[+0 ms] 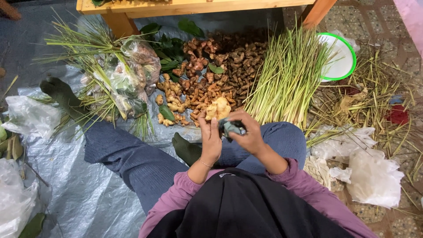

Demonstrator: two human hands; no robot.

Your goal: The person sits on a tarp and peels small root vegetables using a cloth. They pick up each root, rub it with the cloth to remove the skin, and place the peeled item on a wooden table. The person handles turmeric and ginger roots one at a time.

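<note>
Pale ginger root (218, 108) gripped in left hand (210, 140); right hand (249, 134) pinched shut on dark-green folded object (230, 128).

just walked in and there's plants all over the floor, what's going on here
A person sits on a grey tarp with legs stretched out. The left hand holds a pale chunk of ginger, and the right hand pinches a small dark green leaf or wrap beside it. In front lie a heap of ginger and turmeric roots, lemongrass stalks and filled plastic bags.
</note>
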